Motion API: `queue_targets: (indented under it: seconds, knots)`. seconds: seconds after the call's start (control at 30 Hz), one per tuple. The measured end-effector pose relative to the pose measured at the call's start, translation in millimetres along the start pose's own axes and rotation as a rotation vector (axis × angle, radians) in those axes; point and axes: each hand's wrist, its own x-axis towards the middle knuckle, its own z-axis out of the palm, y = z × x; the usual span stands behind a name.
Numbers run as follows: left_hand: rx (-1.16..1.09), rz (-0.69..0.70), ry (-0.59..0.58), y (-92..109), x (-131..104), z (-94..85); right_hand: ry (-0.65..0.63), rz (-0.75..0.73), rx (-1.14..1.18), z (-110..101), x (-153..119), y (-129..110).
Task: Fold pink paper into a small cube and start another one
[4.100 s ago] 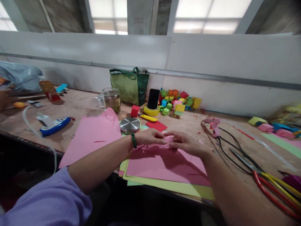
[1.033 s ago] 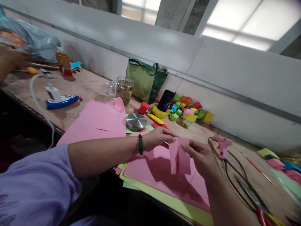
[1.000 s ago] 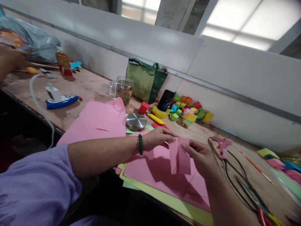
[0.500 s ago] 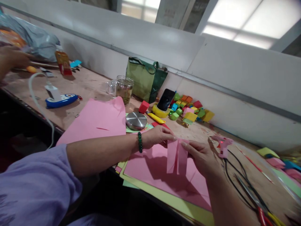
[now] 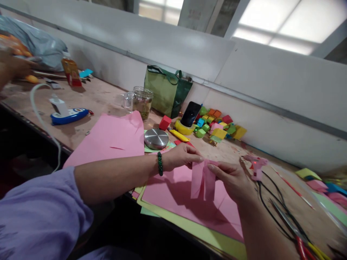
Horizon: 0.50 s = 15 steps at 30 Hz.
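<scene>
A small folded piece of pink paper [image 5: 197,182] hangs upright between my two hands, its two flaps parted by a narrow gap. My left hand [image 5: 182,156] pinches its top left edge, and my right hand [image 5: 229,177] grips the top right part between thumb and fingers. Beneath it lies a pink sheet [image 5: 168,195] on a stack of yellow and green paper [image 5: 189,226]. Another large pink sheet [image 5: 108,139], with a short slit in it, rests to the left. Beside my left hand is a round steel disc [image 5: 156,139].
A pink glue gun [image 5: 258,168] with its red light on lies at right, near scissors [image 5: 290,224] and a red pen [image 5: 292,184]. Farther back stand a glass mug [image 5: 142,104], a green bag [image 5: 165,90], a phone [image 5: 191,113] and several paper cubes [image 5: 217,126]. Another person's hand [image 5: 13,66] shows at far left.
Both hands keep their hold on the folded pink paper, whose flaps have shifted slightly. At far left, the other person's hand has moved a little.
</scene>
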Motion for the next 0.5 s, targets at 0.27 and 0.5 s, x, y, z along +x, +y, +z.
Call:
queue_targets:
  seconds: [0.27,0.5]
  knots:
    - [-0.019,-0.011,-0.036,-1,0,-1.7,0.012,-0.001,-0.045,1,1,-3]
    - [-0.298,-0.126,-0.228,-4,4,-4.7,0.211,-0.131,-0.178,9,-4,-10]
